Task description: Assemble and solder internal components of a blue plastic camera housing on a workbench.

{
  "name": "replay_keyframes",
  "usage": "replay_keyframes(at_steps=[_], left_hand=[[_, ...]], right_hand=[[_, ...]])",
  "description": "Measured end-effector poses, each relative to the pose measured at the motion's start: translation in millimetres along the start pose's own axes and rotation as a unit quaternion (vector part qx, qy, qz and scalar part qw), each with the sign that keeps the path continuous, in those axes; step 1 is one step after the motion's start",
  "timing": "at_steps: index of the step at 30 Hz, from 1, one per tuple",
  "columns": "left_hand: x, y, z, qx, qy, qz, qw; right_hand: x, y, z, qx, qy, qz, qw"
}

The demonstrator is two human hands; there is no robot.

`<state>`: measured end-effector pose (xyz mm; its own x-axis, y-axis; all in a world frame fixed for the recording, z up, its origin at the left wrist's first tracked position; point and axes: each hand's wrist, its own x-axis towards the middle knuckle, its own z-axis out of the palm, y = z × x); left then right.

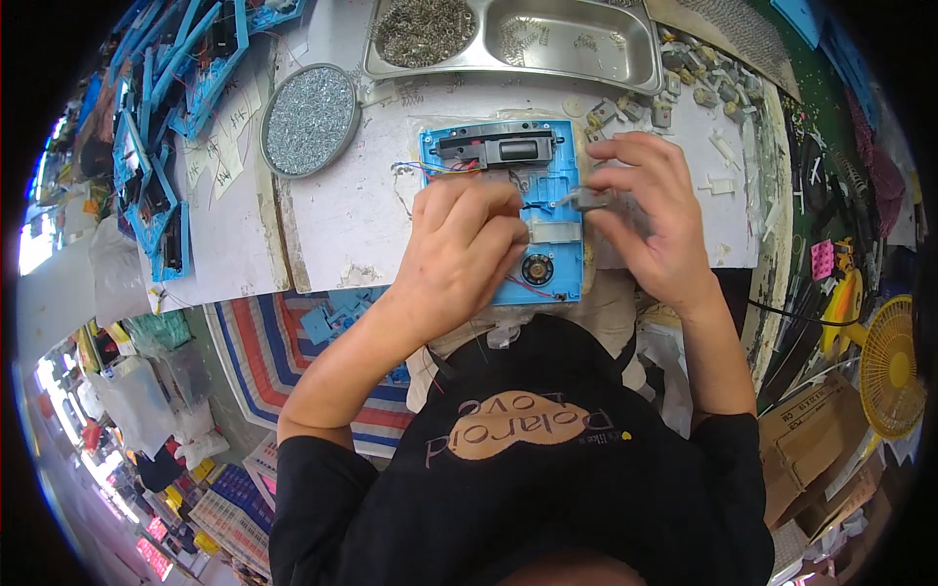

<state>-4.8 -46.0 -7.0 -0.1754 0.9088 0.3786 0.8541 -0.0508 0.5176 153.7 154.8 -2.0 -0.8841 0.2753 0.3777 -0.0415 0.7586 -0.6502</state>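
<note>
A light-blue plastic housing (pixel 570 278) lies on a wrapped pad before me. A black mechanism (pixel 518 149) sits across its far end, and a small round speaker (pixel 537 269) with thin wires is near its close end. My left hand (pixel 459 244) rests over the housing's left side, its thumb and fingers pinched together; whatever they hold is hidden. At the housing's right edge, my right hand (pixel 655 210) grips a small grey block-shaped part (pixel 590 199) between thumb and fingers. A white rectangular piece (pixel 555 231) lies in the housing just beside my left fingertips.
A round dish of small screws (pixel 311 119) stands to the left. A metal tray (pixel 576 73) with springs is at the back. Several loose grey parts (pixel 661 114) lie at the right. Blue housings (pixel 147 195) pile up at the far left; a yellow fan (pixel 889 366) stands at right.
</note>
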Motion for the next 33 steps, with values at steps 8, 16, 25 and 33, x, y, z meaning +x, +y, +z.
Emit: replay_keyframes(at_steps=[8,16,25,33], left_hand=[[-11,0,-7,-0.052,0.019,-0.047,0.997],[-15,-27,-16,0.134,0.093,-0.143,0.976],[-28,-17,0,0.077,0.14,-0.098,0.982],[-29,-19,3,0.077,0.164,-0.098,0.978]], right_hand=[[15,-2,12,-0.072,-0.058,0.016,0.996],[22,-8,16,-0.091,-0.072,0.013,0.993],[21,-5,16,-0.079,-0.055,-0.023,0.995],[24,-6,15,-0.079,-0.062,0.012,0.995]])
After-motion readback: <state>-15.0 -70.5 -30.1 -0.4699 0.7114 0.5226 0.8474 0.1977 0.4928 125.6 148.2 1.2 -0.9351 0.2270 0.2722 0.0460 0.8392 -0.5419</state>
